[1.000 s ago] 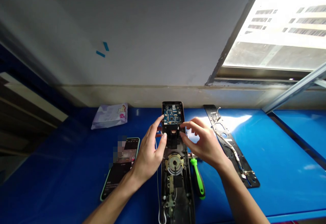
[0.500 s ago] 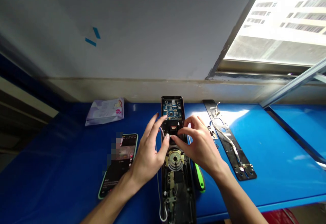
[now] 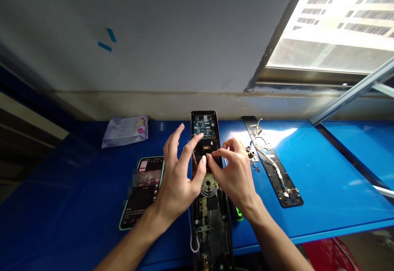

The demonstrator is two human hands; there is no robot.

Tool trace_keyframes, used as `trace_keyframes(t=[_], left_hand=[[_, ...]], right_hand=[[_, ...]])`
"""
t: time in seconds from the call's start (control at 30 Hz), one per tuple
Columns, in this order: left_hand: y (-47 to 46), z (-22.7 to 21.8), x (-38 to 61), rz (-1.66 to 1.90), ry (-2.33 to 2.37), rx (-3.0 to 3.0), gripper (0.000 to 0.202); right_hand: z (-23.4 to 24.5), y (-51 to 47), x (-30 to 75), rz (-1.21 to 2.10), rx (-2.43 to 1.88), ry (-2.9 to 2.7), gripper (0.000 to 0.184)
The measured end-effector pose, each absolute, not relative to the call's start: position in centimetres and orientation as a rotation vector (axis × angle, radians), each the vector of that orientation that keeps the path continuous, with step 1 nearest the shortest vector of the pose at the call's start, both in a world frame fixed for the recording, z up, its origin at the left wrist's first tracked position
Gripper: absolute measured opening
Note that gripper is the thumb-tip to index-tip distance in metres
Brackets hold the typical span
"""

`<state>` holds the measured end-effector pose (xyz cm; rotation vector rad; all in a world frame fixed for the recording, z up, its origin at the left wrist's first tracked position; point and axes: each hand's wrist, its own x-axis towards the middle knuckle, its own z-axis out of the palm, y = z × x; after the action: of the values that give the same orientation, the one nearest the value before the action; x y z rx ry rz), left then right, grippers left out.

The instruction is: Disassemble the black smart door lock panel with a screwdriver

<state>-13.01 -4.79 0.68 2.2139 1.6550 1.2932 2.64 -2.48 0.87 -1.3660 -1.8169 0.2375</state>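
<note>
A long black housing (image 3: pixel 219 221), which looks like an opened electronic door lock, lies lengthwise in front of me. Its far end holds a blue circuit board (image 3: pixel 203 126), and a round metal part (image 3: pixel 208 184) sits lower down. My left hand (image 3: pixel 181 172) is over the housing's left edge with fingers spread, its thumb tip close to my right fingertips. My right hand (image 3: pixel 232 168) pinches thumb and index finger together just above the round part; whatever is between them is too small to make out. A thin white cable (image 3: pixel 191 232) loops along the housing's left side.
Left of the housing lie a phone (image 3: pixel 143 197) and a purple-white packet (image 3: pixel 125 132). To the right are a black mounting plate (image 3: pixel 277 172) with a white-wrapped cable, a small metal part (image 3: pixel 251 153) and tiny dark pieces (image 3: pixel 256 168). A green-black handle (image 3: pixel 239 213) is partly hidden.
My right thumb and index finger have come together in a pinch. My left fingers have spread and lifted slightly. The whole view has shifted a little.
</note>
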Motion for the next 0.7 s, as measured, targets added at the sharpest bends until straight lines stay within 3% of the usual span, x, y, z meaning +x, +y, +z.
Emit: trace_keyframes(t=[0.23, 0.37, 0.53, 0.7], left_hand=[[-4.9, 2.5, -12.1, 1.431, 1.575, 2.278, 0.044], [-4.1, 3.8, -10.4, 1.341, 1.364, 2.348, 0.034], [-2.2, 4.7, -7.2, 0.972, 1.145, 2.516, 0.024], [-0.9, 4.2, -3.6, 0.371, 1.05, 2.814, 0.021]], right_hand=[[2.9, -3.5, 5.0, 0.374, -1.33, -1.651, 0.015], [3.0, -3.8, 8.6, 0.397, -1.395, -1.532, 0.02], [1.1, -4.6, 13.9, 0.386, -1.575, -1.45, 0.03], [-2.1, -5.7, 17.6, 0.383, -1.762, -1.518, 0.035]])
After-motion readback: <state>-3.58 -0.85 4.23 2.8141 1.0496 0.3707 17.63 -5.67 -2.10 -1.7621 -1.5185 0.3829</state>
